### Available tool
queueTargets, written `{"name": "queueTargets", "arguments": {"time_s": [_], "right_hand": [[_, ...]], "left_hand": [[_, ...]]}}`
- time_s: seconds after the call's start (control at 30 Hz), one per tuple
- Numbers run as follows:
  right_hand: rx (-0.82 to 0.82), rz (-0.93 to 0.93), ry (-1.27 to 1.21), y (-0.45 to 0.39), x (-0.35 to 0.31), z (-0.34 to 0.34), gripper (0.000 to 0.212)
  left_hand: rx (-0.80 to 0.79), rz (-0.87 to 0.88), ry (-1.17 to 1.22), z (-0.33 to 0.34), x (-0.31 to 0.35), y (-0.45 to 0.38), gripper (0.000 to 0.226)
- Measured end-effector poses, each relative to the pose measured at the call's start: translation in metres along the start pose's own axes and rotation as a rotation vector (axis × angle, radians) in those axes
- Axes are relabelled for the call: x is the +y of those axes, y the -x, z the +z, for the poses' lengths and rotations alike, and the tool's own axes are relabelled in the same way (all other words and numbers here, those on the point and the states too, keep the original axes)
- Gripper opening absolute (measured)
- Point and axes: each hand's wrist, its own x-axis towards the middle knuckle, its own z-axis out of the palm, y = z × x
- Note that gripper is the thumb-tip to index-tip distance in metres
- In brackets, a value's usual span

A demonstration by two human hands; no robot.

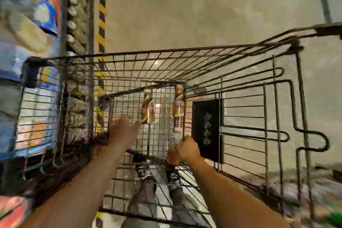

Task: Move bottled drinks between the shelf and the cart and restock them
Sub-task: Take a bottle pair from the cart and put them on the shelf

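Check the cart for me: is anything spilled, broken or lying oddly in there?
No spill or damage shows. Two bottles lie loose on the cart floor rather than standing, apart from each other. The right hand grips a third bottle; the left hand reaches in, open. Motion blur hides finer detail.

Motion blur smears the shelf [37,24] goods; bottle [173,155] label unreadable.

Bottles in the wire cart, shelf alongside

Two brown-labelled bottles [147,110] [178,106] lie on the floor of the cart [166,55], apart; a third, orange-labelled bottle [172,155] is gripped nearer its handle end. The stocked shelf [42,29] is blurred at the left.
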Motion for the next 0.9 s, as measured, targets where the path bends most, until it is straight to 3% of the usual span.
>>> {"name": "queueTargets", "arguments": {"time_s": [0.2, 0.27, 0.43, 0.6, 0.9], "right_hand": [[-0.025, 0.149, 0.041, -0.036, 0.011, 0.054, 0.031], [0.04, 0.197, 0.008, -0.046, 0.011, 0.06, 0.037], [0.161, 0.244, -0.048, -0.061, 0.003, 0.071, 0.066], [0.239, 0.168, -0.064, -0.064, 0.014, 0.082, 0.061], [0.213, -0.047, -0.069, -0.051, 0.01, 0.073, 0.055]], "left_hand": [[0.012, -0.008, 0.008, 0.048, 0.016, -0.065, 0.067], [0.013, -0.005, 0.039, 0.06, 0.019, -0.079, 0.071], [0.095, 0.066, 0.063, 0.084, 0.021, -0.11, 0.039], [0.146, 0.097, 0.078, 0.089, 0.022, -0.114, 0.036], [0.189, 0.109, 0.201, 0.052, -0.004, -0.071, 0.047]]}}
